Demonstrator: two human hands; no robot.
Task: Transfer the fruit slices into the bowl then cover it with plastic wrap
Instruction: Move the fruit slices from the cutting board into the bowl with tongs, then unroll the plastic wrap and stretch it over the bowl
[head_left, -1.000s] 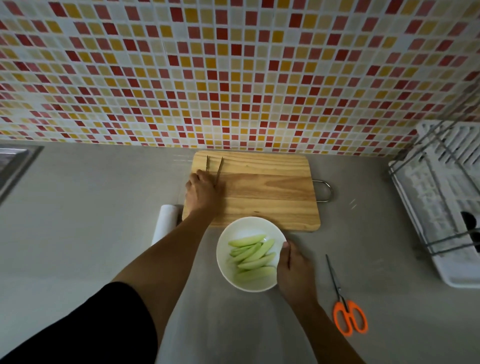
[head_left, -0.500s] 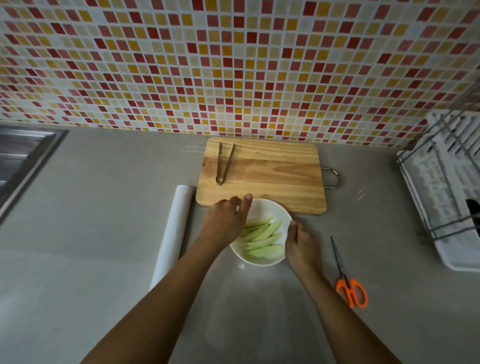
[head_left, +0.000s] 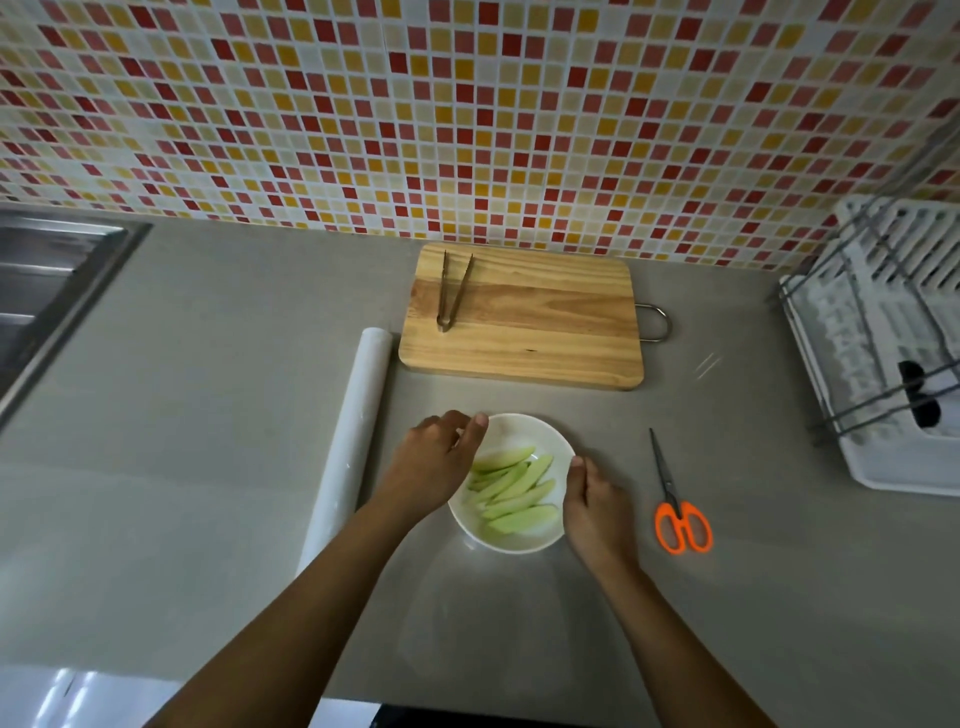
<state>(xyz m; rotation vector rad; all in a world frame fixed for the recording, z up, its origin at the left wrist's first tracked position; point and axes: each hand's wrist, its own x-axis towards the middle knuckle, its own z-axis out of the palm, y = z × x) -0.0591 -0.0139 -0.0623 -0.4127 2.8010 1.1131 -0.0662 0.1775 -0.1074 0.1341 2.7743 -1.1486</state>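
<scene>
A white bowl (head_left: 511, 434) stands on the grey counter and holds several pale green fruit slices (head_left: 511, 491). My left hand (head_left: 434, 457) grips the bowl's left rim, thumb over the edge. My right hand (head_left: 595, 501) holds the right rim. A roll of plastic wrap (head_left: 350, 441) lies lengthwise on the counter just left of my left arm. The wooden cutting board (head_left: 524, 317) sits behind the bowl with metal tongs (head_left: 451, 291) resting on its left part; no slices lie on the board.
Orange-handled scissors (head_left: 678, 506) lie right of the bowl. A white dish rack (head_left: 883, 332) stands at the far right. A steel sink (head_left: 47, 286) is at the far left. A mosaic tile wall runs along the back.
My left hand left the tongs on the board and came to the bowl's left rim. Both hands have drawn the bowl toward me, away from the board's front edge.
</scene>
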